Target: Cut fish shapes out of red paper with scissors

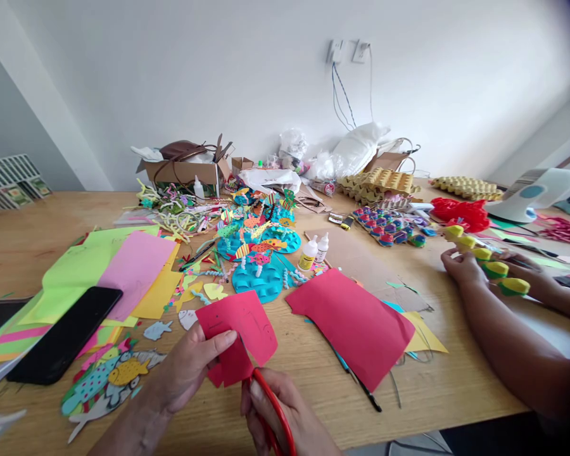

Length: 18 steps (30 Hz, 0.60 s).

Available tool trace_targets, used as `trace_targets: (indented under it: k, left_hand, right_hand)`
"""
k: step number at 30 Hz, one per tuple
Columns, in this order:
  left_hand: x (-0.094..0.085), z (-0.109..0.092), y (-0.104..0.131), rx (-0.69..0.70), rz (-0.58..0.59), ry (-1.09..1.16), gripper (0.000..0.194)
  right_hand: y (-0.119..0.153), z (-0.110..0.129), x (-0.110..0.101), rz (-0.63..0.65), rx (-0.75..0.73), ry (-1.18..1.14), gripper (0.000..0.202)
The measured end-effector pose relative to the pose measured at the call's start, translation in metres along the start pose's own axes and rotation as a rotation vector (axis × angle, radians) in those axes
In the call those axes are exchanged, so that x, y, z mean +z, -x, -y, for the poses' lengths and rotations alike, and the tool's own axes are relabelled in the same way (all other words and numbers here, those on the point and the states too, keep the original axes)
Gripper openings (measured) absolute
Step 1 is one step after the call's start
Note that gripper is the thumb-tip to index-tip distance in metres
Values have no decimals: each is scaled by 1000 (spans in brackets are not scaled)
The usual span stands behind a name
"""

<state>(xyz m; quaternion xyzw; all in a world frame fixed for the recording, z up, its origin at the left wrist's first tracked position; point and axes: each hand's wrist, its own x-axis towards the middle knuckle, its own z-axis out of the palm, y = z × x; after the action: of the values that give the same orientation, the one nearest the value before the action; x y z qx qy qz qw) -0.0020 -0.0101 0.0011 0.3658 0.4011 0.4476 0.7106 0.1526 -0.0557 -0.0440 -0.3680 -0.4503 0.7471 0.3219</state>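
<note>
My left hand (190, 358) pinches a piece of red paper (261, 326) between thumb and fingers. Pencil-like lines show on the paper, and a cut runs up into it from the lower edge. Around the red handles of a pair of scissors (276, 405) my right hand (285, 402) is closed; the blades meet the paper at the cut and are mostly hidden. A larger red sheet (354, 323) lies on the table to the right, over a thin brush or pencil (368, 391). Paper fish cutouts (111, 380) are heaped left of my left hand.
A black phone (66, 335) rests on coloured paper sheets (76, 266). Beyond my hands stand blue egg-carton pieces with fish (259, 275) and two glue bottles (308, 253). At right, another person's hands (465, 269) hold a yellow-green egg-carton strip (496, 270). Egg trays (380, 182) sit farther back.
</note>
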Motion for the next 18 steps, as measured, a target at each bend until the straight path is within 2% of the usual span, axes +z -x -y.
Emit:
trace_targets:
  k: [11,18]
  left_hand:
    - [-2,2,1,-27,-31,9,24]
    - [-2,3,1,-53,-19,-3,22]
  right_hand:
    - [-3,-3,4,-13,22,-15,59]
    - [-2,5,7,-45,59,35,61]
